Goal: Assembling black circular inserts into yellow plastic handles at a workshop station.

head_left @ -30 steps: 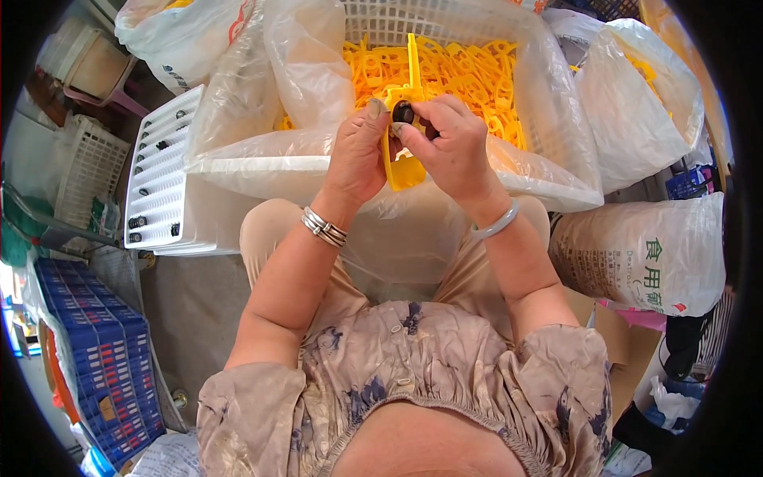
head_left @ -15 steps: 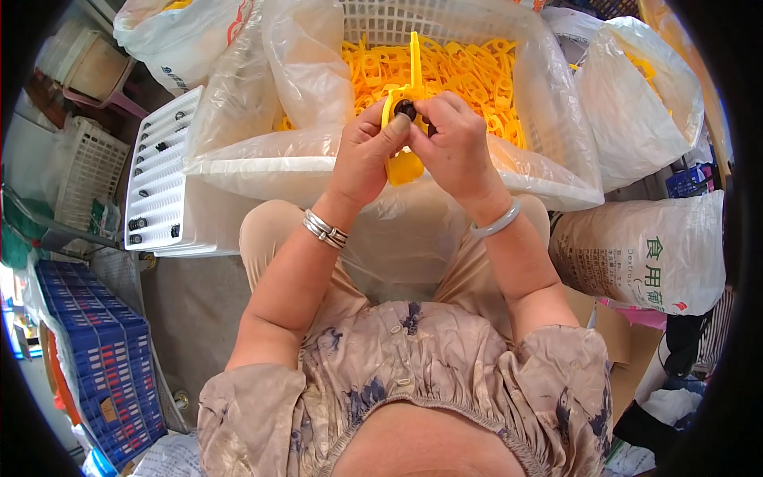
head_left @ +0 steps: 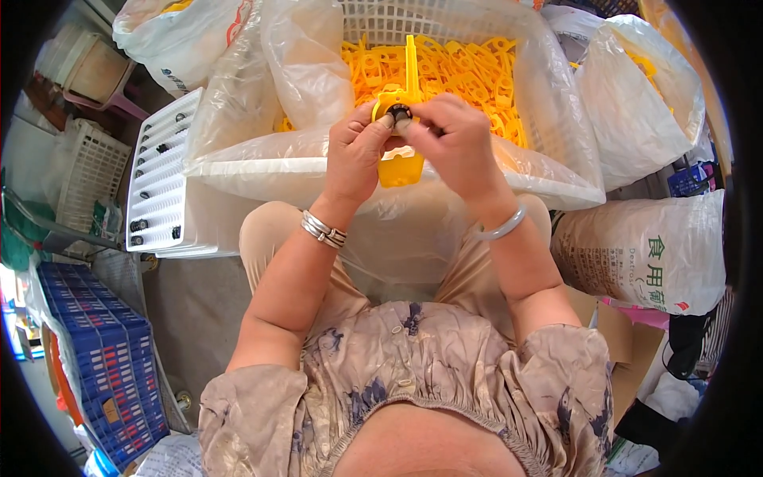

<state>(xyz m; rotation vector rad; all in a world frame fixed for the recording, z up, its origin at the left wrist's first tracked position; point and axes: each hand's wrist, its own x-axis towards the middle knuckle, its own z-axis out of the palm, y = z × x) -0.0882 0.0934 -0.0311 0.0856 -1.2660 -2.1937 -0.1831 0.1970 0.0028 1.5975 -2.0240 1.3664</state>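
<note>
A yellow plastic part (head_left: 401, 170) with a long upright stem is held up over the near edge of the lined crate. My left hand (head_left: 358, 151) is closed around its left side, thumb pressed near the middle. Set in the part's middle is a small round black piece (head_left: 399, 112). My right hand (head_left: 453, 143) is closed at the right of that piece, its fingers slightly blurred; something dark shows between them. Behind my hands lie many loose yellow plastic parts (head_left: 469, 75) in the crate.
A plastic-lined white crate (head_left: 397, 24) stands in front of me. At its left is a white ribbed tray (head_left: 163, 179) with several small black pieces. White bags (head_left: 636, 103) stand at the right, above a printed sack (head_left: 644, 250). Blue crates (head_left: 103, 358) are at the lower left.
The yellow part has turned to show its broader face and shifted slightly left. My right hand has moved a little right and down, its fingers working at the black piece.
</note>
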